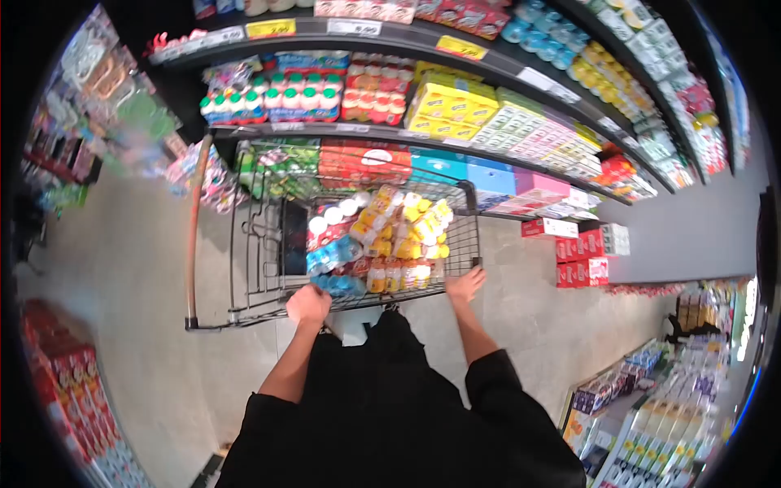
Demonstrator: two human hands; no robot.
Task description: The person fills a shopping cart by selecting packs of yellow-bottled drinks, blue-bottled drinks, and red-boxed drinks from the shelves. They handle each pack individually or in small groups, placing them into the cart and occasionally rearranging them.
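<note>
A wire shopping cart (464, 236) stands sideways in front of me, its orange-brown handle (195, 228) at the left end. My left hand (309, 305) is closed round the near top rim of the cart. Further right, my right hand (465, 285) grips the rim by the near right corner. Inside the basket lie several packs of yellow-orange bottles (399, 232), blue-wrapped bottles (333, 256) and a red pack with white caps (335, 215).
Shelves (325, 34) of packed drinks run behind the cart and curve down the right. Red and white cartons (582, 252) stand on the floor at the right. Stacked red boxes (69, 374) are at lower left, hanging packets (114, 81) at upper left, and a bottle display (659, 431) at lower right.
</note>
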